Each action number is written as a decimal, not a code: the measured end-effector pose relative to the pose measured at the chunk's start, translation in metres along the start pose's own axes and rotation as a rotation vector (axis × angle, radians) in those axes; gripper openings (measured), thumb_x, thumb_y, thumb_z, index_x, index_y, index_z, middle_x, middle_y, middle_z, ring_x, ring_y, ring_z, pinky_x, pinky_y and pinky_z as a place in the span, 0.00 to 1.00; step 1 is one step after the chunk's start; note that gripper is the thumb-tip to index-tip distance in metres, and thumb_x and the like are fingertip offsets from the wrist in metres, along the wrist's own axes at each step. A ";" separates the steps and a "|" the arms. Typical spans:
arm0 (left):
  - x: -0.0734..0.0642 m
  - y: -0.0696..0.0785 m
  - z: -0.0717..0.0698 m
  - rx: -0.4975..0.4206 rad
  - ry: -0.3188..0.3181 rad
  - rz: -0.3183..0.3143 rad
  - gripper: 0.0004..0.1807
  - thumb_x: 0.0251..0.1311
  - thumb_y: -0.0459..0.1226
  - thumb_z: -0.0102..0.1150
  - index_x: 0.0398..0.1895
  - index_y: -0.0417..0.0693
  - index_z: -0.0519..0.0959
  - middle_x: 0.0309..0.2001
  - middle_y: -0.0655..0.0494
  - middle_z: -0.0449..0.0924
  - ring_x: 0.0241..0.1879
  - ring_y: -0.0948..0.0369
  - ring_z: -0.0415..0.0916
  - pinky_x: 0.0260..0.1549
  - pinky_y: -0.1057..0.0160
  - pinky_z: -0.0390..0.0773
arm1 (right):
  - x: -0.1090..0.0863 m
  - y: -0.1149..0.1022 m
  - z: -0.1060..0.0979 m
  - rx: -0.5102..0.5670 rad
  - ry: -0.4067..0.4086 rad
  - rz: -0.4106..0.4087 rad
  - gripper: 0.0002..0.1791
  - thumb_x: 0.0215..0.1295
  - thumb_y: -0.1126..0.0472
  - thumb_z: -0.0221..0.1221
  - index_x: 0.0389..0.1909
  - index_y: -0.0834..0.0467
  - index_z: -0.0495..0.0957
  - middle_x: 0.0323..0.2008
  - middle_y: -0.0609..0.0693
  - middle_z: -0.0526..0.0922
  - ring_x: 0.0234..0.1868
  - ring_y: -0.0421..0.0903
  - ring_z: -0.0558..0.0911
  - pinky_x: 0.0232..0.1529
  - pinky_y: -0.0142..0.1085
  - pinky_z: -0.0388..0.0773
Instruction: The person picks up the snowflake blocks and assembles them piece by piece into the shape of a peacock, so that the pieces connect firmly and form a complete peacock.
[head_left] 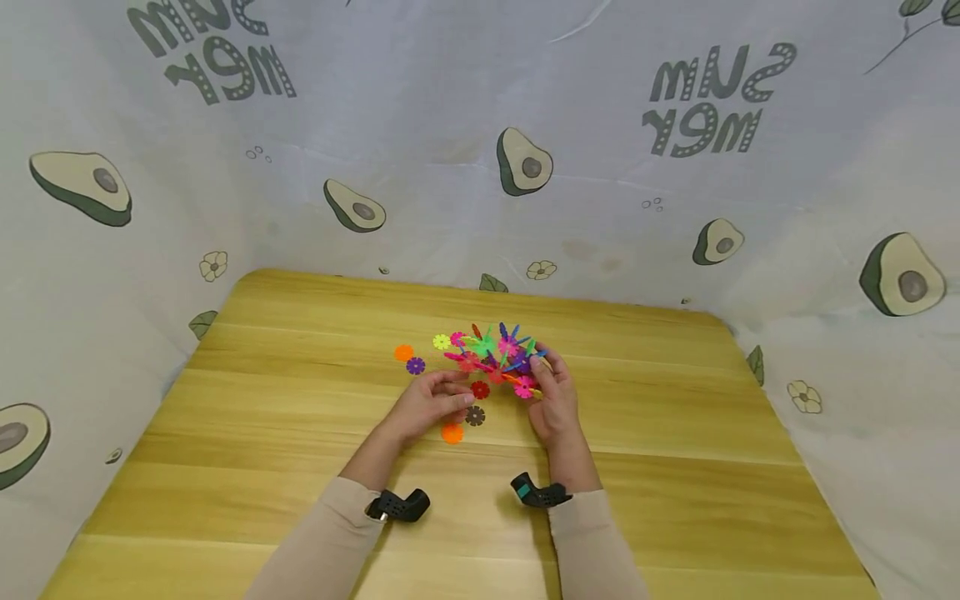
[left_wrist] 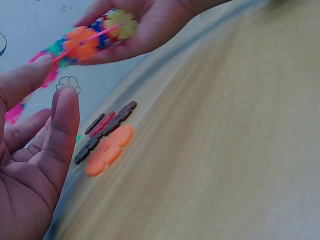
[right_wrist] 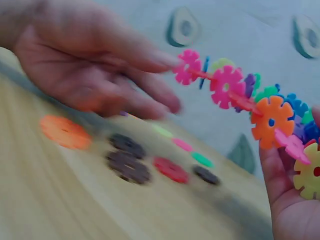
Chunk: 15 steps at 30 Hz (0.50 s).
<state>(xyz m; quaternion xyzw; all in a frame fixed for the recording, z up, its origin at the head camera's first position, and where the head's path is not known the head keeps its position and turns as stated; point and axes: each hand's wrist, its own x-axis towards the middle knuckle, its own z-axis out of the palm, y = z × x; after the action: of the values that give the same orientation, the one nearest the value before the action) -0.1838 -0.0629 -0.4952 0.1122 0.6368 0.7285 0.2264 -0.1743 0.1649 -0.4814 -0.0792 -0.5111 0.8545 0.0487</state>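
Observation:
A cluster of interlocked flower-shaped plastic discs (head_left: 497, 357) in pink, orange, green, blue and purple is held up off the table. My right hand (head_left: 557, 404) grips its right end, fingers and thumb around it, and the yellow disc (right_wrist: 307, 172) lies by the palm. My left hand (head_left: 431, 406) is by the other end, its fingers loosely spread. In the right wrist view, the left fingertips come close to a pink disc (right_wrist: 187, 67) at the cluster's tip; whether they touch it, I cannot tell. Nothing is pinched between the left thumb and fingers.
Loose discs lie on the wooden table (head_left: 300, 467): orange (head_left: 452, 432), dark brown (head_left: 475, 416) and red (head_left: 480, 390) near the left hand. Farther left are another orange disc (head_left: 403, 353), a purple one (head_left: 415, 366) and a yellow one (head_left: 441, 342). An avocado-print curtain (head_left: 450, 100) surrounds the table.

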 end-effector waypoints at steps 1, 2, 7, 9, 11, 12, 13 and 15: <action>0.000 0.000 -0.002 0.012 0.002 -0.007 0.30 0.67 0.35 0.65 0.69 0.33 0.69 0.51 0.40 0.82 0.33 0.62 0.82 0.36 0.66 0.88 | 0.001 -0.004 -0.008 -0.005 0.017 0.004 0.16 0.79 0.60 0.51 0.64 0.52 0.70 0.48 0.42 0.84 0.50 0.37 0.85 0.48 0.30 0.86; -0.001 0.000 -0.003 0.024 0.010 -0.012 0.29 0.66 0.35 0.65 0.69 0.34 0.70 0.48 0.44 0.83 0.31 0.62 0.81 0.33 0.67 0.87 | 0.002 -0.008 -0.016 -0.010 0.034 0.010 0.17 0.79 0.60 0.51 0.65 0.52 0.69 0.48 0.41 0.83 0.49 0.37 0.85 0.47 0.29 0.86; -0.005 0.004 -0.012 0.156 0.077 0.006 0.24 0.67 0.38 0.66 0.63 0.37 0.76 0.40 0.50 0.83 0.24 0.61 0.75 0.18 0.70 0.76 | 0.006 -0.027 -0.057 -0.082 0.123 0.039 0.21 0.79 0.57 0.53 0.69 0.53 0.65 0.47 0.39 0.81 0.49 0.35 0.82 0.45 0.28 0.84; -0.006 0.006 -0.016 0.209 0.105 0.009 0.22 0.66 0.39 0.66 0.61 0.39 0.78 0.41 0.49 0.83 0.22 0.60 0.74 0.15 0.70 0.72 | 0.006 -0.032 -0.069 -0.114 0.162 0.054 0.22 0.78 0.56 0.54 0.69 0.53 0.65 0.46 0.39 0.81 0.48 0.35 0.81 0.43 0.27 0.83; -0.007 0.008 -0.019 0.255 0.128 0.009 0.22 0.66 0.40 0.67 0.60 0.41 0.79 0.43 0.47 0.83 0.20 0.60 0.74 0.13 0.69 0.70 | 0.005 -0.037 -0.077 -0.163 0.204 0.069 0.23 0.77 0.55 0.55 0.69 0.53 0.66 0.45 0.38 0.80 0.46 0.34 0.80 0.40 0.26 0.82; -0.008 0.009 -0.020 0.274 0.138 0.006 0.21 0.66 0.40 0.67 0.59 0.42 0.79 0.43 0.47 0.84 0.20 0.59 0.74 0.13 0.69 0.70 | 0.005 -0.039 -0.080 -0.202 0.225 0.074 0.24 0.78 0.54 0.55 0.69 0.53 0.65 0.46 0.39 0.79 0.47 0.34 0.79 0.40 0.25 0.82; -0.008 0.010 -0.022 0.292 0.143 0.003 0.21 0.66 0.40 0.67 0.59 0.43 0.80 0.43 0.47 0.84 0.19 0.59 0.73 0.13 0.69 0.70 | 0.004 -0.041 -0.083 -0.244 0.247 0.081 0.25 0.78 0.53 0.55 0.70 0.53 0.65 0.48 0.39 0.78 0.47 0.34 0.78 0.39 0.24 0.80; -0.009 0.011 -0.024 0.330 0.147 -0.004 0.20 0.65 0.41 0.68 0.57 0.44 0.81 0.43 0.48 0.84 0.18 0.60 0.73 0.13 0.69 0.70 | 0.003 -0.045 -0.085 -0.380 0.308 0.077 0.27 0.77 0.49 0.55 0.72 0.53 0.66 0.52 0.42 0.77 0.49 0.36 0.78 0.39 0.23 0.80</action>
<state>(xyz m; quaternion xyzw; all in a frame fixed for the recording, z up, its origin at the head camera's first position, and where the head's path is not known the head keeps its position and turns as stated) -0.1886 -0.0894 -0.4875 0.0927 0.7628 0.6198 0.1592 -0.1613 0.2604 -0.4819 -0.2355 -0.6458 0.7221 0.0777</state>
